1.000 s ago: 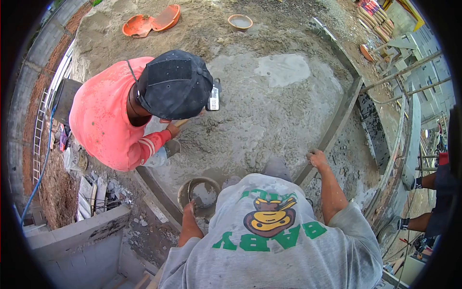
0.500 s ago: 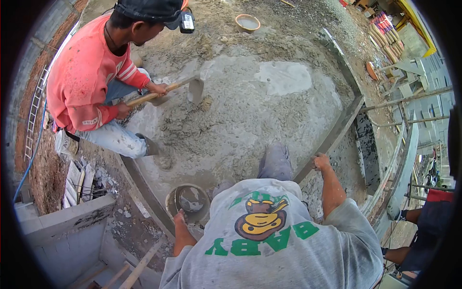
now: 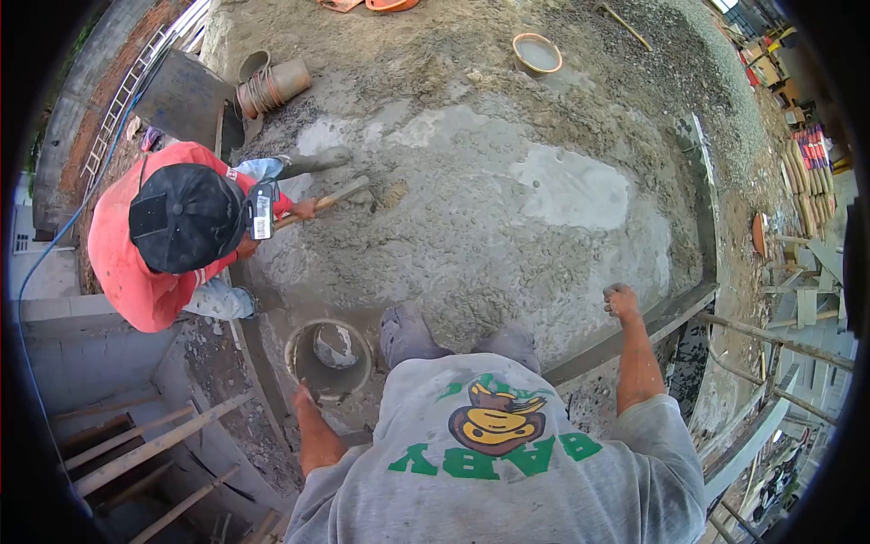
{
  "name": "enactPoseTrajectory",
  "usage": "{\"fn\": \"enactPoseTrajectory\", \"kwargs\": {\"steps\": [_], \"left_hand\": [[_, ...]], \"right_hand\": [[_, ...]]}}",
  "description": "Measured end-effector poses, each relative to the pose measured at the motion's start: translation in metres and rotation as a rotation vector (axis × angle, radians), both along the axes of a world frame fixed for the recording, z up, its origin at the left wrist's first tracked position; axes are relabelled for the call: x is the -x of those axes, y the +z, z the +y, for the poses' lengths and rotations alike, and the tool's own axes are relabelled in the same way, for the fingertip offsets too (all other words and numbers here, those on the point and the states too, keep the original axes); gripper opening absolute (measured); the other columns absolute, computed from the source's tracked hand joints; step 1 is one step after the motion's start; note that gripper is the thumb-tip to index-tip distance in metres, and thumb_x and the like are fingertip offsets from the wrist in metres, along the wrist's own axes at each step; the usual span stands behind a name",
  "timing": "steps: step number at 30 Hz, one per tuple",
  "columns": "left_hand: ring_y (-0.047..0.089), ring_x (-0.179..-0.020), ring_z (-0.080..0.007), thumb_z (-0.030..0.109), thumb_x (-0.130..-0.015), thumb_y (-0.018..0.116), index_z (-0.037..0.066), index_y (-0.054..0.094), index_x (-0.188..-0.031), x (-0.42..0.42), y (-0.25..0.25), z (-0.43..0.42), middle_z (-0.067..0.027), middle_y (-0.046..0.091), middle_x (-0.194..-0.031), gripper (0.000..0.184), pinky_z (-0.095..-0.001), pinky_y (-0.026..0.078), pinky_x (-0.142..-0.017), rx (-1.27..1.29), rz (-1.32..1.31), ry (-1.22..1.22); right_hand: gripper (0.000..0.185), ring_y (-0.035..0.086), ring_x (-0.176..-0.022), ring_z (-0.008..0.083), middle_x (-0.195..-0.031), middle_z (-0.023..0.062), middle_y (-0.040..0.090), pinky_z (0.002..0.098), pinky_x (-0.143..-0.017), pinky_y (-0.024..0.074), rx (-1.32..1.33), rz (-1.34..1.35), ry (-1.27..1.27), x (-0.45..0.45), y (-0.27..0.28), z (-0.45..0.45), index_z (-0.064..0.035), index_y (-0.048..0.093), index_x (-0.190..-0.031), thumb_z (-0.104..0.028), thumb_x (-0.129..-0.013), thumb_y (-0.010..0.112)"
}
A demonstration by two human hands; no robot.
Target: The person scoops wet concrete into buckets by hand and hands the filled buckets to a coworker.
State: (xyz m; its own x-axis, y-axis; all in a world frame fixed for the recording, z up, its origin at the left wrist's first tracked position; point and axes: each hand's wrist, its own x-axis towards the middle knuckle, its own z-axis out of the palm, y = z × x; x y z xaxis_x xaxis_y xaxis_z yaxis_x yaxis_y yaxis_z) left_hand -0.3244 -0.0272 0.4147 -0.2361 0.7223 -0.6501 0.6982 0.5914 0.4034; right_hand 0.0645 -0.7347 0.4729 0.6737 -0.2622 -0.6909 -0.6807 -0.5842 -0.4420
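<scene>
My left hand is at the near rim of a round bucket, its fingers curled over the edge as far as they show. Grey residue coats the bucket's inside, and a pale patch shows at its bottom. Over the wet grey mortar, my right hand is curled closed, with nothing visible in it, just inside the board edging. Both my knees, in grey trousers, are at the near side of the mortar.
At the left a person in a red sweatshirt and black cap holds a wooden handle. Behind are stacked buckets and an orange-rimmed basin. A pit with wooden poles lies lower left; scaffold poles stand right.
My right hand has come off the board and is over the mortar. The bucket and my left hand have shifted left. The co-worker has bent lower, and the camera view has turned.
</scene>
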Motion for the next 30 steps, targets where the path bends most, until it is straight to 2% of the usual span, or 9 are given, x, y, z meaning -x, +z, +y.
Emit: {"fn": "enactPoseTrajectory", "kwargs": {"steps": [3,6,12,13,19,22,25,28,30], "left_hand": [[0.047,-0.060,-0.0200,0.043,-0.082,0.052,0.019,0.052,-0.081,-0.003,-0.008,-0.016,0.0004,0.046,-0.065,0.024,-0.0535,0.038,-0.070,0.269,-0.117,-0.033],[0.047,-0.060,-0.0201,0.043,-0.083,0.051,0.020,0.053,-0.082,-0.041,-0.015,-0.064,0.0005,0.046,-0.065,0.022,-0.0528,0.038,-0.069,0.234,-0.101,-0.038],[0.051,-0.051,-0.0176,0.036,-0.081,0.059,0.011,0.062,-0.081,-0.074,-0.051,-0.152,-0.0019,0.054,-0.062,0.026,-0.0395,0.039,-0.047,0.310,-0.145,0.090],[0.049,-0.051,-0.0182,0.037,-0.081,0.059,0.012,0.060,-0.081,-0.075,-0.059,-0.159,-0.0021,0.053,-0.062,0.025,-0.0406,0.039,-0.051,0.324,-0.154,0.092],[0.055,-0.063,-0.0218,0.036,-0.081,0.060,0.010,0.062,-0.097,-0.121,-0.166,-0.192,-0.0056,0.060,-0.076,0.031,-0.0399,0.042,-0.057,0.295,-0.329,0.078],[0.056,-0.069,-0.0231,0.037,-0.082,0.060,0.008,0.062,-0.103,-0.162,-0.142,-0.196,-0.0067,0.062,-0.084,0.036,-0.0400,0.044,-0.060,0.275,-0.110,-0.071],[0.056,-0.093,-0.0234,0.032,-0.078,0.067,-0.002,0.057,-0.113,-0.173,-0.112,-0.191,-0.0114,0.060,-0.107,0.049,-0.0379,0.043,-0.083,0.347,-0.222,0.131],[0.058,-0.089,-0.0233,0.035,-0.080,0.065,-0.002,0.058,-0.111,-0.186,-0.097,-0.196,-0.0126,0.062,-0.103,0.049,-0.0373,0.044,-0.081,0.232,-0.269,0.264],[0.057,-0.082,-0.0204,0.037,-0.081,0.064,-0.002,0.061,-0.105,-0.193,-0.098,-0.197,-0.0106,0.063,-0.094,0.046,-0.0353,0.044,-0.074,0.079,-0.098,0.062]], "right_hand": [[0.027,0.056,-0.055,0.0153,-0.075,0.0071,0.059,0.0275,-0.045,0.0429,-0.005,-0.050,0.003,-0.045,0.021,-0.027,-0.0015,0.058,-0.095,-0.020,-0.075,0.058],[0.027,0.057,-0.055,0.0154,-0.074,0.0067,0.059,0.0270,-0.045,0.0425,0.013,-0.013,0.029,-0.062,0.024,-0.038,-0.0008,0.058,-0.094,-0.021,-0.075,0.058],[0.028,0.058,-0.056,0.0157,-0.073,0.0060,0.059,0.0270,-0.046,0.0439,0.073,0.087,0.173,-0.125,0.015,-0.025,-0.0007,0.059,-0.094,-0.021,-0.075,0.058],[0.028,0.058,-0.056,0.0158,-0.072,0.0059,0.059,0.0270,-0.046,0.0441,0.066,0.089,0.184,-0.133,0.016,-0.019,-0.0007,0.059,-0.095,-0.021,-0.075,0.057],[0.028,0.058,-0.056,0.0155,-0.072,0.0063,0.059,0.0273,-0.047,0.0445,0.110,0.050,0.299,-0.239,0.027,0.027,-0.0010,0.059,-0.094,-0.022,-0.074,0.057],[0.028,0.058,-0.056,0.0154,-0.073,0.0072,0.059,0.0276,-0.047,0.0444,0.152,-0.023,0.481,-0.298,0.036,0.049,-0.0006,0.059,-0.093,-0.021,-0.075,0.057],[0.028,0.059,-0.056,0.0160,-0.074,0.0078,0.060,0.0281,-0.048,0.0446,0.082,-0.071,0.468,-0.337,0.057,0.093,-0.0001,0.059,-0.094,-0.021,-0.075,0.056],[0.028,0.059,-0.056,0.0164,-0.074,0.0078,0.061,0.0288,-0.049,0.0448,0.054,-0.025,0.567,-0.367,0.048,0.124,0.0000,0.059,-0.093,-0.021,-0.075,0.057],[0.029,0.060,-0.058,0.0162,-0.074,0.0079,0.061,0.0296,-0.049,0.0455,0.087,0.023,0.684,-0.390,0.035,0.141,0.0002,0.059,-0.093,-0.022,-0.074,0.057]]}}
